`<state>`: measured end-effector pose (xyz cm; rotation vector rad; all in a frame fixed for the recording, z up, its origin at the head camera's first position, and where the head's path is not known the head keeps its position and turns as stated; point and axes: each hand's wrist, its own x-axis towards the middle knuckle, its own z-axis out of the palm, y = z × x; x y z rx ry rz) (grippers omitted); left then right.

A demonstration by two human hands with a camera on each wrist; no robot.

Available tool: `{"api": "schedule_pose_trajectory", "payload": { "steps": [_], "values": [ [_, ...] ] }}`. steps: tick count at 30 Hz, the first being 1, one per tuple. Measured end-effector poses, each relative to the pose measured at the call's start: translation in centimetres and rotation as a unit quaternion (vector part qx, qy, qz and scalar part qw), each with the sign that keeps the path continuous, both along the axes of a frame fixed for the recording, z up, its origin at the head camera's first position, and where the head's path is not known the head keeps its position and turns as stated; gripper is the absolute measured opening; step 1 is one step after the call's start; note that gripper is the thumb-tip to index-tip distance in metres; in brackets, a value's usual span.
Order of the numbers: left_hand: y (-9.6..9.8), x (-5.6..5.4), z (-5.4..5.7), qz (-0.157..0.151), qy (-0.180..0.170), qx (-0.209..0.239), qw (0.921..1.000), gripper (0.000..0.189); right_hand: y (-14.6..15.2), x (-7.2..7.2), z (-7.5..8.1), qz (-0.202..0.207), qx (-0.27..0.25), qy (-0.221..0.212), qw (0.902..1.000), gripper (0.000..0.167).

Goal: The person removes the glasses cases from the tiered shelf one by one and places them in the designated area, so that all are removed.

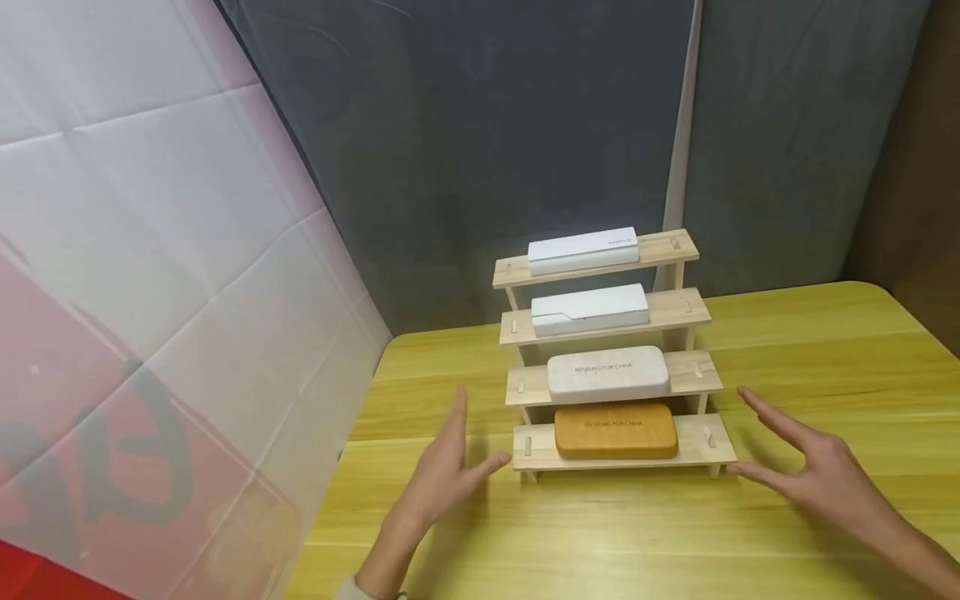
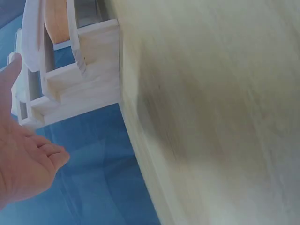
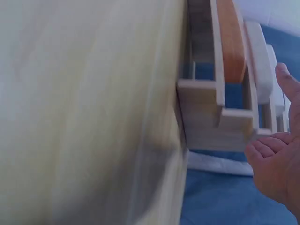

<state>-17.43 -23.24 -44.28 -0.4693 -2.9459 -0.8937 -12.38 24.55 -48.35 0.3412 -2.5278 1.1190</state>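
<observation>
A stepped wooden display rack (image 1: 708, 450) stands on the table, with one case on each tier. On the bottom tier lies an orange glasses case (image 1: 615, 433), with a whitish rounded case (image 1: 607, 375) one tier up. Higher are a white box-like case with a flap (image 1: 590, 310) and, on top, a slim white case (image 1: 583, 252). My left hand (image 1: 444, 475) hovers beside the rack's left end, fingers extended and thumb close to the bottom tier. Beside the right end, my right hand (image 1: 821, 462) spreads thumb and fingers; whether its thumb touches the bottom tier, I cannot tell.
The yellow wood-grain table (image 1: 600, 533) carries the rack near its back edge. Behind it hangs a dark grey curtain (image 1: 487, 150). A white and pink printed sheet (image 1: 165, 250) borders the left side, and a brown surface (image 1: 907, 183) rises at the right.
</observation>
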Motion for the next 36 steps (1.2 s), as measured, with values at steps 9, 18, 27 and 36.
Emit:
{"api": "schedule_pose_trajectory", "payload": {
  "steps": [9,18,27,36],
  "values": [
    [0.8,-0.1,-0.6,-0.016,-0.033,0.027,0.9990,0.126,-2.6,0.2,-0.9,0.057,-0.047,0.036,0.9966,0.089],
    [1.5,-0.1,-1.4,-0.033,-0.062,0.048,0.9964,0.125,-4.0,-0.5,-1.9,0.094,-0.068,0.037,0.9925,0.090],
    [2.0,0.0,-2.0,-0.042,-0.091,0.053,0.9935,0.121,-5.0,-0.9,-1.5,0.096,-0.050,0.006,0.9941,0.087],
    [2.6,-0.2,-2.6,-0.074,-0.086,0.048,0.9923,0.109,-5.8,-1.5,-1.5,0.095,-0.037,0.014,0.9947,0.086]
  ]
}}
